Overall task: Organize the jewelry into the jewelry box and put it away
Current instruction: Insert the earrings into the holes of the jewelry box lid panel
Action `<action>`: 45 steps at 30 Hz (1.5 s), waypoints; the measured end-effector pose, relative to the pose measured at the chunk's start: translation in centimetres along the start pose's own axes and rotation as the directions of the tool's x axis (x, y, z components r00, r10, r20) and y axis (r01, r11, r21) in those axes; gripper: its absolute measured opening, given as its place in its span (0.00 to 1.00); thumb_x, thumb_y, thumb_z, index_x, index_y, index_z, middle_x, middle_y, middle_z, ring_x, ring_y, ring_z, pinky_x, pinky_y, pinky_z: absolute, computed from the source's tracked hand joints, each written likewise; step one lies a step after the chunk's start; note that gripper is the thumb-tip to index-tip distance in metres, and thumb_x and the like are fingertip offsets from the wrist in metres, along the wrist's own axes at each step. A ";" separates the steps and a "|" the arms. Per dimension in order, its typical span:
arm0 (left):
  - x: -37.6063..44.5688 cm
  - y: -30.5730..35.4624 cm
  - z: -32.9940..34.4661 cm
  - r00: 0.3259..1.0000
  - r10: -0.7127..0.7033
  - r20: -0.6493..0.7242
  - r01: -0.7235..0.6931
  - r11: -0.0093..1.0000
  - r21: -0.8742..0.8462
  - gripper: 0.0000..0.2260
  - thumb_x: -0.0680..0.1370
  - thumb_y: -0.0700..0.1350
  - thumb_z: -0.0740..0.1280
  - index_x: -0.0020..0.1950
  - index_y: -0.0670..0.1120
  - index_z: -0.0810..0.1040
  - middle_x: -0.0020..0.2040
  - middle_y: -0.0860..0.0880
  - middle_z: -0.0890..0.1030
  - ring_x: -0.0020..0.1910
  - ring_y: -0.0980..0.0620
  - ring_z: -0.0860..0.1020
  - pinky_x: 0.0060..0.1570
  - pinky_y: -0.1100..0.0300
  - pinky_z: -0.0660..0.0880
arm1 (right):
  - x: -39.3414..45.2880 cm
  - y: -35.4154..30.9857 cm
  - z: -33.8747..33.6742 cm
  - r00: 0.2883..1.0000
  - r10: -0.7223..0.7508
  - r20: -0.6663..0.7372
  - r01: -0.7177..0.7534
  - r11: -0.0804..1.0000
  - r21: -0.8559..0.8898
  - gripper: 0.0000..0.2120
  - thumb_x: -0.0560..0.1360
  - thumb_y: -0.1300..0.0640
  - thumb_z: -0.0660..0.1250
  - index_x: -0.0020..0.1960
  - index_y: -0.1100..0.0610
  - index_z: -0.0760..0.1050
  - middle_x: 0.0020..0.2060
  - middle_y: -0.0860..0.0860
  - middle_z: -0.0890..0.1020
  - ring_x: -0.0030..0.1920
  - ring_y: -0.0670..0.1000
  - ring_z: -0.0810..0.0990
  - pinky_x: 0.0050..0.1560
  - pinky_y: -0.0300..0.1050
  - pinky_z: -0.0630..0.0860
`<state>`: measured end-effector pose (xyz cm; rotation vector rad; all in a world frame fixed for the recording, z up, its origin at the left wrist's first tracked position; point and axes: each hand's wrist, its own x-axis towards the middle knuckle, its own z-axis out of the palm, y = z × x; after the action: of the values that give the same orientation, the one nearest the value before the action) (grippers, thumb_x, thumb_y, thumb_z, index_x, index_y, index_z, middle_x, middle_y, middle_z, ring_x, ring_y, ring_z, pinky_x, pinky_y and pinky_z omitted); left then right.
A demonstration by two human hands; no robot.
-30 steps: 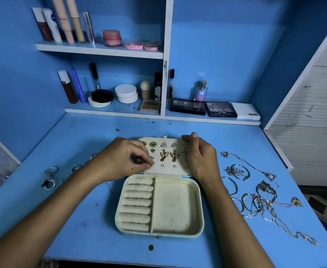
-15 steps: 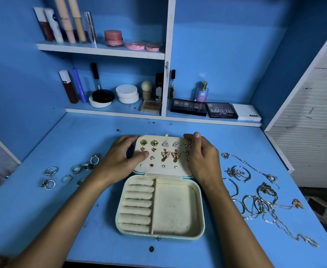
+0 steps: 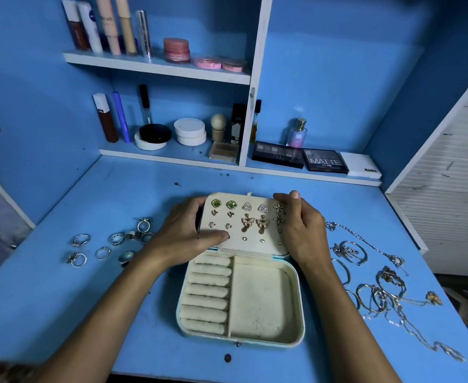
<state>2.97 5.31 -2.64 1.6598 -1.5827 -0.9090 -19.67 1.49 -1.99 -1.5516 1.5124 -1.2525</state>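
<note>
A blue desk (image 3: pixel 116 272) is being viewed beneath blue shelves of cosmetics (image 3: pixel 155 64). At centre, an open jewelry box (image 3: pixel 293 299) is lying flat, its earring panel (image 3: pixel 249 239) being held at 12 o'clock of the tray. The panel's left edge is being gripped by the left hand (image 3: pixel 183 236), thumb pressing its face. The right edge is being gripped by the right hand (image 3: pixel 302 230), fingers curled round it. Rings (image 3: pixel 111 244) are lying at 9 o'clock, tangled necklaces and bangles (image 3: pixel 379 283) at 3 o'clock.
</note>
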 end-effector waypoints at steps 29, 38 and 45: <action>-0.7 1.7 -0.1 0.999 0.011 -0.042 -0.007 0.996 0.093 0.30 0.61 0.63 0.68 0.60 0.52 0.71 0.54 0.59 0.71 0.63 0.54 0.65 0.62 0.55 0.66 | 9.8 -4.6 6.5 0.896 -0.111 0.430 0.334 0.806 -0.488 0.08 0.78 0.57 0.66 0.46 0.58 0.83 0.41 0.55 0.85 0.42 0.56 0.83 0.42 0.47 0.79; -0.6 1.5 0.1 0.998 0.017 -0.054 -0.011 0.994 0.105 0.31 0.61 0.64 0.68 0.60 0.52 0.71 0.57 0.56 0.72 0.63 0.53 0.65 0.64 0.51 0.67 | 12.6 -4.8 9.6 0.832 -0.111 0.544 0.485 0.622 -0.615 0.08 0.76 0.55 0.67 0.52 0.52 0.84 0.48 0.53 0.85 0.50 0.54 0.82 0.51 0.47 0.80; -0.6 1.6 0.1 0.999 0.018 -0.048 -0.013 0.993 0.116 0.31 0.61 0.64 0.68 0.61 0.53 0.71 0.56 0.57 0.71 0.63 0.53 0.65 0.64 0.52 0.66 | 12.9 -5.1 10.7 0.830 -0.081 0.551 0.503 0.535 -0.679 0.09 0.76 0.50 0.65 0.54 0.44 0.82 0.54 0.50 0.83 0.55 0.55 0.81 0.52 0.48 0.80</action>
<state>2.01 5.83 -1.34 1.7333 -1.6395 -0.7760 -9.39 -12.25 1.46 -2.5808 1.5896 -0.1800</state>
